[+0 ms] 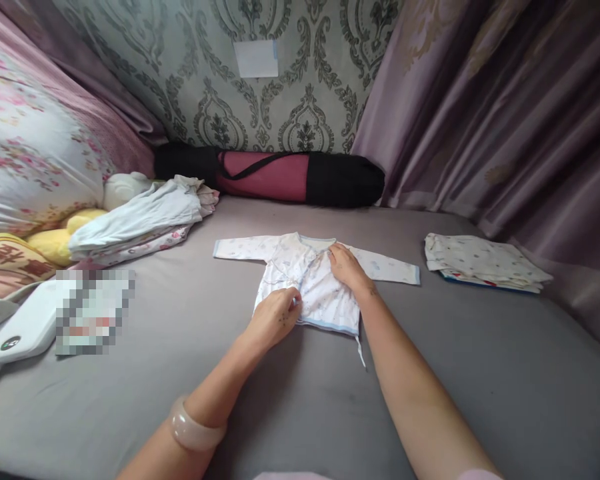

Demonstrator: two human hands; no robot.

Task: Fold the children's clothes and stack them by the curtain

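Note:
A small white baby wrap shirt (325,293) with pale blue trim and a faint print lies spread on the bed, both sleeves stretched out sideways. One thin tie trails from its lower right corner. My left hand (277,313) is closed at the lower left front of the shirt, its fingers pinched on the fabric by the blue edge. Near the neckline, on the right side, my right hand (347,267) rests on the shirt with its fingers laid along the cloth. What lies beneath that palm is hidden.
Folded patterned clothes (485,263) lie to the right on the grey bed sheet (480,373). At left are piled clothes (140,217), a floral pillow (35,133), a white power bank (25,327) and a blurred packet (97,310). A long black-and-red bag (265,177) lies along the wall.

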